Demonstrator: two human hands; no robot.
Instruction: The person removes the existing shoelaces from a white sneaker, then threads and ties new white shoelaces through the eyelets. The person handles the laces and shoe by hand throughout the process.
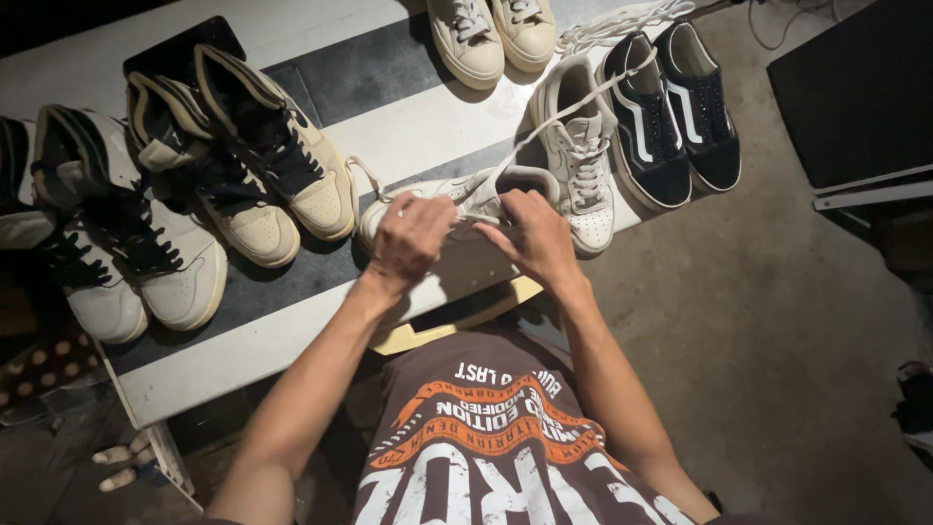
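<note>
Altogether ten sneakers (580, 160), two hands (411, 238).

1. The person wears a dark brown T-shirt (486, 447) with short sleeves.
2. Its front carries a print of white block lettering and curved orange bands.
3. Both forearms are bare; left hand (410, 238) and right hand (536, 236) are ungloved.

Single head view looks steeply down, close over the shoe-covered table (292, 355)
</note>
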